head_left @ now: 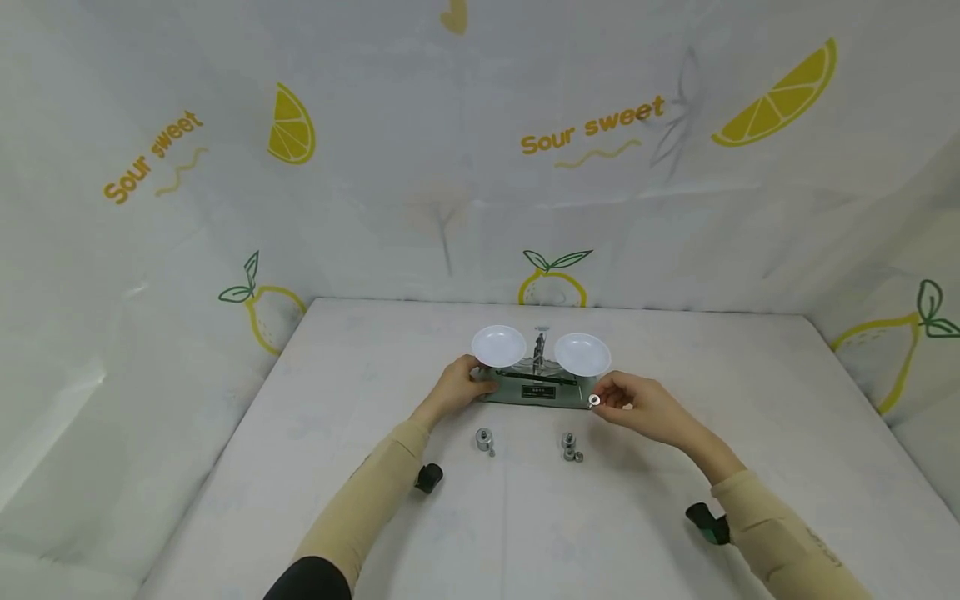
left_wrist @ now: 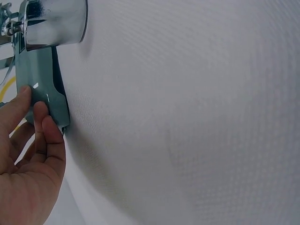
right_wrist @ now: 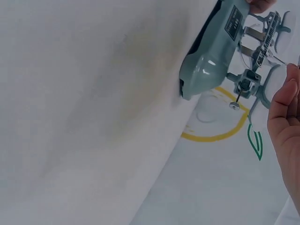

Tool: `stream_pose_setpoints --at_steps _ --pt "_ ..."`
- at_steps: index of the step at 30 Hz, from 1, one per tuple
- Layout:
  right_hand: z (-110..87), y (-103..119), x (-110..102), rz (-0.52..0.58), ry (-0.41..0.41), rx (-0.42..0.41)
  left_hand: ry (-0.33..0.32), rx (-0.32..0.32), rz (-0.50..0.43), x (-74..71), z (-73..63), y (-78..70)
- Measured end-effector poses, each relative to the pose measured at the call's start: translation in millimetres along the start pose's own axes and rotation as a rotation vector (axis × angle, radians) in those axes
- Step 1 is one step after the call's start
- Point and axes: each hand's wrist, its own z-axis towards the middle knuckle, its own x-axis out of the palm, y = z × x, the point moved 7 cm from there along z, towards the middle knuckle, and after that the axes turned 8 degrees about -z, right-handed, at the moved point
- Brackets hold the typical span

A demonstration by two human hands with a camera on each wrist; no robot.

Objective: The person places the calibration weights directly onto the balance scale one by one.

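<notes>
A green balance scale (head_left: 539, 392) with two white pans (head_left: 498, 346) stands towards the back of the table. My left hand (head_left: 457, 382) grips the left end of its base; in the left wrist view the thumb lies on the green base (left_wrist: 42, 70) with fingers curled by its end. At the scale's right end, my right hand (head_left: 637, 404) pinches a small round silver piece (head_left: 594, 400) at its fingertips; I cannot tell its kind. The right wrist view shows a silver adjusting nut (right_wrist: 234, 106) on a rod beside the base, with my right fingertips (right_wrist: 291, 77) at the edge.
A chrome weight (head_left: 484, 439) with a smaller one beside it stands in front of the scale. More weights (head_left: 568, 442) are grouped to the right. White cloth walls with lemon prints rise behind the table (head_left: 360, 350) and at its sides.
</notes>
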Motion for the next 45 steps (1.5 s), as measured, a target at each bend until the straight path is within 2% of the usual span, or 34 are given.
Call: stream_pose_setpoints --at_steps 6,11,16,22,26,33,45 --pt "7.2 2 -15 -0.033 -0.067 0.018 -0.005 -0.002 0.000 0.6 1.2 2.1" --pt "19.1 -3 -24 -0.065 -0.112 0.071 -0.010 0.000 0.000 0.9 1.6 2.9" --pt "31.7 -8 -26 -0.086 -0.108 0.139 -0.009 0.005 0.004 0.6 1.4 3.1" --pt "46.7 -9 -24 -0.114 -0.115 0.178 -0.007 0.006 -0.005 0.7 0.7 1.5" --pt "56.6 -11 -23 -0.144 -0.146 0.179 -0.007 -0.002 -0.007 1.3 0.5 2.5" --pt "67.2 -13 -20 -0.193 -0.196 0.133 0.002 -0.011 -0.010 0.9 0.7 3.0" --pt "74.0 -15 -13 -0.180 -0.155 0.171 -0.004 -0.007 -0.019 -0.1 -0.1 1.5"
